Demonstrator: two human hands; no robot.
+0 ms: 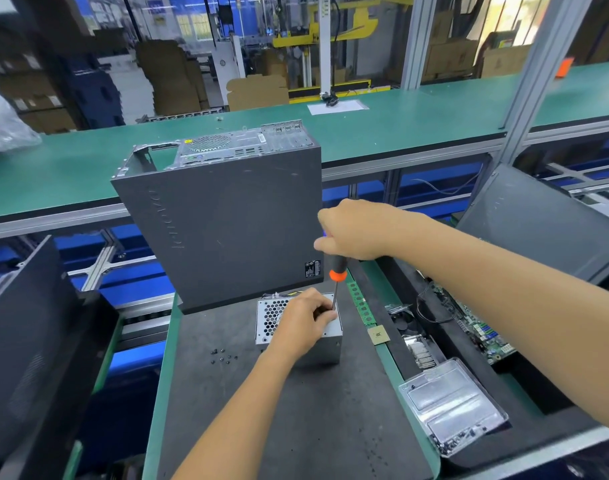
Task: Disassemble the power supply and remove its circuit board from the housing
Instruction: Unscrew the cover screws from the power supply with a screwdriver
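Several loose screws (223,356) already lie on the table (296,410) just left of the power supply (325,344), so I judge unscrewing underway; its housing looks closed and no circuit board shows. The left hand (305,322) presses on the unit, grip closed over its top. The right hand (353,230) grips a screwdriver (336,282), tip down at the top. A computer case (227,216) stands close behind, crowding the far side.

You see a long green bench (382,129) across the room. Brown cardboard boxes (171,77) stand behind it. Blue bins (130,282) sit under it.
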